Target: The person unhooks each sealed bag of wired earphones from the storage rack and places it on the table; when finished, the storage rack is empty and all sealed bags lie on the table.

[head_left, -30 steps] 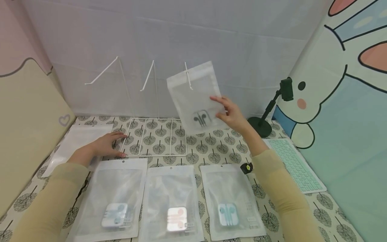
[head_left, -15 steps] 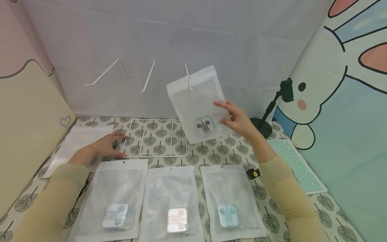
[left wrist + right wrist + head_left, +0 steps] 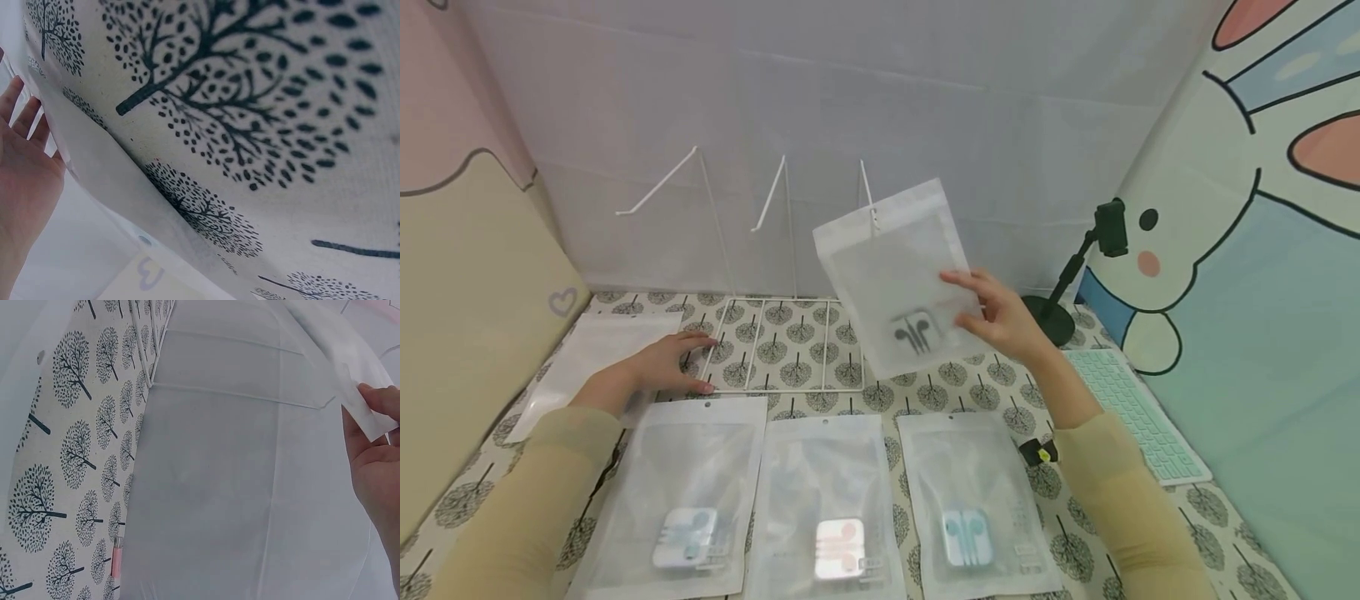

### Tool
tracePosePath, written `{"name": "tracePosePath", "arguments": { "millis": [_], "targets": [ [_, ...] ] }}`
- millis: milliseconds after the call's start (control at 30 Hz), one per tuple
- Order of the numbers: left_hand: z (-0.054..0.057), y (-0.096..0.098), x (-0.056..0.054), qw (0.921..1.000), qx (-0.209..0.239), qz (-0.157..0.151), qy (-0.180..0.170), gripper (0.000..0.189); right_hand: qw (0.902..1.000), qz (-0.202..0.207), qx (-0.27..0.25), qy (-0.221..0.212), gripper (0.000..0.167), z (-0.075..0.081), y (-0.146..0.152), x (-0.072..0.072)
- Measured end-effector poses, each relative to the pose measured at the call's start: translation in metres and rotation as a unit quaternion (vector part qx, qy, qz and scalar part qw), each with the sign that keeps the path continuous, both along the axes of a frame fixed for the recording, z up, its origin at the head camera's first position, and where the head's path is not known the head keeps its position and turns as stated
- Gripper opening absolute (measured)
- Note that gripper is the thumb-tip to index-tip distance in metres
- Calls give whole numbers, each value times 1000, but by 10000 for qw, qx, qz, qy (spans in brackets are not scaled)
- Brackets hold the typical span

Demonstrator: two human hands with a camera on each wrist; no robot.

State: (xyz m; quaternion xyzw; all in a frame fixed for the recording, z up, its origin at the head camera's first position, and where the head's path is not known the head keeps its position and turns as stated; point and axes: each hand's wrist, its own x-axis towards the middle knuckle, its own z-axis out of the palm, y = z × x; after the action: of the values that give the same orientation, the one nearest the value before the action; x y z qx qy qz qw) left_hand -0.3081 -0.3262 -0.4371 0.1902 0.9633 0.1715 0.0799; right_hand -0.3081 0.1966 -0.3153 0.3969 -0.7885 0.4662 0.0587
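My right hand point(image 3: 1000, 317) pinches the right edge of a frosted zip bag point(image 3: 880, 258) between thumb and fingers. Black-looking earphones point(image 3: 913, 333) in a square case show through its lower part. The bag hangs tilted, its header at the tip of the right hook point(image 3: 866, 183) of a white wire rack. In the right wrist view the fingers point(image 3: 375, 400) hold the bag's white edge. At the left end of the rack's base point(image 3: 786, 389), my left hand point(image 3: 662, 362) lies with thumb and fingers spread, fingertips right at the wire.
Along the front lie three bags with earphones: a left bag point(image 3: 700, 458), a middle bag point(image 3: 823, 467) and a right bag point(image 3: 966, 467). Another white bag point(image 3: 580, 358) lies under the left forearm. A black phone stand point(image 3: 1060, 304) and a mint keyboard point(image 3: 1138, 408) stand right.
My right hand has drawn the bag down and slightly right, toward me, its header sliding along the right hook to the tip. My left hand has stayed in place.
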Motion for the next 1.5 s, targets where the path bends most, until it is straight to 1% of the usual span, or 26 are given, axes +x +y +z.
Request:
{"name": "tracePosePath", "arguments": {
  "millis": [200, 333, 533, 600, 700, 967, 1100, 1233, 1333, 1500],
  "targets": [
    [-2, -1, -1, 10000, 24, -16, 61, 95, 9998, 37, -32, 177, 58, -4, 3, 8],
    [-4, -2, -1, 10000, 81, -24, 32, 96, 9996, 98, -81, 264, 58, -6, 6, 13],
    [-4, -2, -1, 10000, 36, -17, 49, 97, 9972, 475, -297, 496, 62, -7, 9, 20],
    [-4, -2, -1, 10000, 35, -3, 47, 96, 9962, 594, -362, 521, 62, -6, 9, 22],
    [-1, 0, 1, 10000, 26, 9, 44, 95, 9955, 668, -428, 513, 62, -4, 11, 27],
    [5, 5, 5, 10000, 33, 56, -36, 94, 9930, 915, -686, 309, 60, 2, 14, 36],
    [5, 4, 5, 10000, 38, 45, -31, 94, 9895, 1124, -843, 336, 61, 3, 17, 37],
    [2, 3, 3, 10000, 66, -13, 4, 94, 9832, 1352, -1195, 289, 67, 3, 25, 37],
    [1, 1, 2, 10000, 72, -28, 28, 94, 9813, 1295, -1404, 216, 68, 3, 35, 38],
    [1, 1, 2, 10000, 84, -15, 19, 94, 9793, 948, -1771, -252, 63, 4, 53, 43]
  ]
}}
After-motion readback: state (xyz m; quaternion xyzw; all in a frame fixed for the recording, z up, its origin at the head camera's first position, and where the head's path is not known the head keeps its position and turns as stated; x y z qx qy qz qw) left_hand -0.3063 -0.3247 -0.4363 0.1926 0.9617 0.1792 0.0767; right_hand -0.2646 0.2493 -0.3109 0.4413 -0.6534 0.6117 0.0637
